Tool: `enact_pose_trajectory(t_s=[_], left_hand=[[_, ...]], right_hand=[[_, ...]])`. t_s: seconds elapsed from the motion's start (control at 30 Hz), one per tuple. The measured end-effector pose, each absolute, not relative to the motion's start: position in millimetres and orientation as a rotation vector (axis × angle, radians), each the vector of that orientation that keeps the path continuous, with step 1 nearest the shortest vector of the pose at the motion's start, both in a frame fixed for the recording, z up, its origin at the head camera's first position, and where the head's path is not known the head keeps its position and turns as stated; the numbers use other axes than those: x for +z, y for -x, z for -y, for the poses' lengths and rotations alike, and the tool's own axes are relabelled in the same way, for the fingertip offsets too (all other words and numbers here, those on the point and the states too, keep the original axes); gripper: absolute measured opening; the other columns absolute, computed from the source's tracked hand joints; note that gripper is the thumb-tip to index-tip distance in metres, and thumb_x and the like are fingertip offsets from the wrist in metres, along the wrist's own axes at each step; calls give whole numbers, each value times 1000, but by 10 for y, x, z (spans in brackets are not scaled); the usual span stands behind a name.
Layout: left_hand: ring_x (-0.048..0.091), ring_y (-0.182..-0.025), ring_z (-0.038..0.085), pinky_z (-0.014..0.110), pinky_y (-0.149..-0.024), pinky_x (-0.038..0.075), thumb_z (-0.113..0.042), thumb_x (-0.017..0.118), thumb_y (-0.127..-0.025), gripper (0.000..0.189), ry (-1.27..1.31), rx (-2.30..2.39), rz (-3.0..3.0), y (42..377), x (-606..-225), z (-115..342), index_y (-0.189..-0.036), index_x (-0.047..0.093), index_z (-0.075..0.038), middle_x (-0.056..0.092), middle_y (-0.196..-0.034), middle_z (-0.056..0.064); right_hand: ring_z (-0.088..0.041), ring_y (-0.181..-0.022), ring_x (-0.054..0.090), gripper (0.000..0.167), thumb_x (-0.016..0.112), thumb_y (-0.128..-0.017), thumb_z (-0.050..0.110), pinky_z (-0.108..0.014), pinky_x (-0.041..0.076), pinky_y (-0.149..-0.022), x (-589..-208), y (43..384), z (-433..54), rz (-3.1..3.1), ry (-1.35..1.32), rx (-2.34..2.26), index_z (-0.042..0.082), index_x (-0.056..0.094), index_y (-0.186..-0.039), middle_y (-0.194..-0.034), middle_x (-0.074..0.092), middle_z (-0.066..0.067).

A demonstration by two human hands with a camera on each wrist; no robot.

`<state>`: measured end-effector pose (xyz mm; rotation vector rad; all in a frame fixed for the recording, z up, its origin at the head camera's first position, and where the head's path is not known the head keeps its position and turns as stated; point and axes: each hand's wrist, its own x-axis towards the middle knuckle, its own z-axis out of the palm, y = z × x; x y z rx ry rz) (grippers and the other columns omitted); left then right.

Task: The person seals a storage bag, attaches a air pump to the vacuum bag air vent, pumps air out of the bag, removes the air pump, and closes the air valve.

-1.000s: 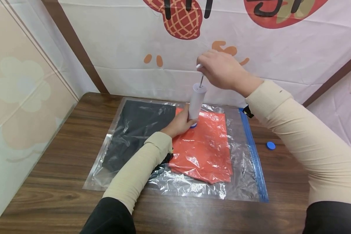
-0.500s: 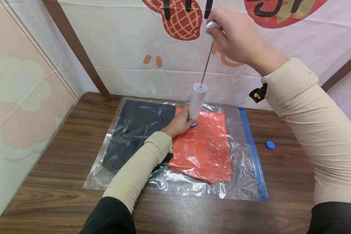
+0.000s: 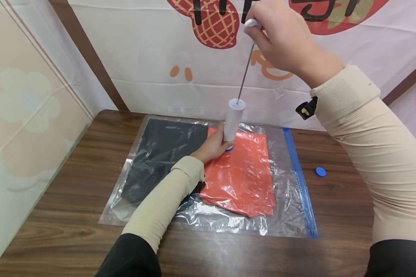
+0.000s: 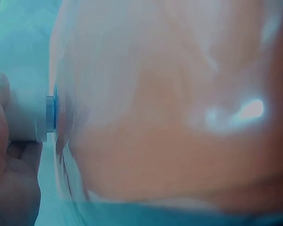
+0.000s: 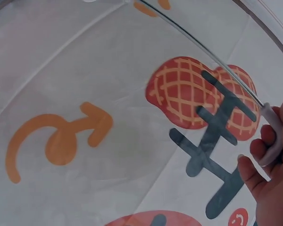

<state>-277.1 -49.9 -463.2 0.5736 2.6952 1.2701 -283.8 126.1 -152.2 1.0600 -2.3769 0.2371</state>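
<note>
A white hand pump (image 3: 234, 119) stands nearly upright on the blue valve (image 3: 229, 148) of a clear vacuum storage bag (image 3: 287, 200). My left hand (image 3: 213, 146) grips the pump's lower barrel. High above it, my right hand (image 3: 284, 38) holds the pump's white handle (image 3: 252, 23), with a long stretch of thin metal rod (image 3: 246, 73) showing. Inside the bag lie a folded orange-red item (image 3: 242, 177) and a folded black item (image 3: 170, 142). In the left wrist view the pump's nozzle end meets the valve (image 4: 52, 113). The right wrist view shows fingers curled round the handle (image 5: 273, 136).
A round blue cap (image 3: 320, 172) lies on the wooden table (image 3: 72, 184), right of the bag's blue zip edge (image 3: 299, 181). Behind the table hangs a printed cloth (image 3: 145, 57), close to my right hand. Another cloth (image 3: 27, 127) hangs at the left.
My right hand has risen with the handle, drawing a long length of rod out of the barrel. My left hand and the bag have stayed in place.
</note>
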Motion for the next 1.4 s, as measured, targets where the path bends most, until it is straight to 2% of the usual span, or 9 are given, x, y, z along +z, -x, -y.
enact_pose_trajectory(t_s=[0.17, 0.63, 0.87, 1.0, 1.4], left_hand=[[48, -137, 28, 47, -116, 37, -30, 68, -99, 77, -562, 1265, -2686, 2747, -4626, 498, -154, 18, -12, 47, -147, 14], [48, -137, 28, 47, -116, 36, -31, 67, -100, 76, -541, 1280, -2673, 2761, -4628, 504, -154, 18, -12, 47, -146, 13], [50, -134, 29, 47, -114, 39, -29, 67, -100, 74, -604, 1293, -2683, 2799, -4638, 519, -153, 19, -9, 48, -144, 15], [53, -130, 29, 45, -112, 42, -27, 66, -101, 70, -665, 1285, -2706, 2796, -4638, 523, -151, 21, -6, 50, -139, 17], [52, -131, 28, 45, -113, 40, -27, 66, -101, 69, -657, 1293, -2709, 2766, -4644, 520, -150, 22, -6, 50, -140, 16]], right_hand=[[-35, -103, 52, 26, 48, -109, 21, -50, 45, -93, -1694, 2860, -1260, 2452, -1113, 206, -3, 59, -114, -104, 61, -19], [-33, -93, 58, 17, 58, -105, 17, -48, 53, -82, -2320, 2940, -1193, 2580, -1244, 85, 0, 60, -108, -99, 64, -15], [-33, -93, 60, 15, 60, -104, 17, -48, 55, -82, -2547, 2978, -1174, 2629, -1285, 21, 2, 60, -106, -99, 66, -14], [-33, -94, 59, 13, 60, -103, 16, -48, 54, -82, -2625, 2985, -1173, 2623, -1291, 11, 3, 60, -103, -99, 66, -14], [-33, -91, 60, 13, 59, -104, 16, -47, 54, -79, -2601, 2975, -1168, 2623, -1314, -19, 4, 59, -101, -96, 65, -13]])
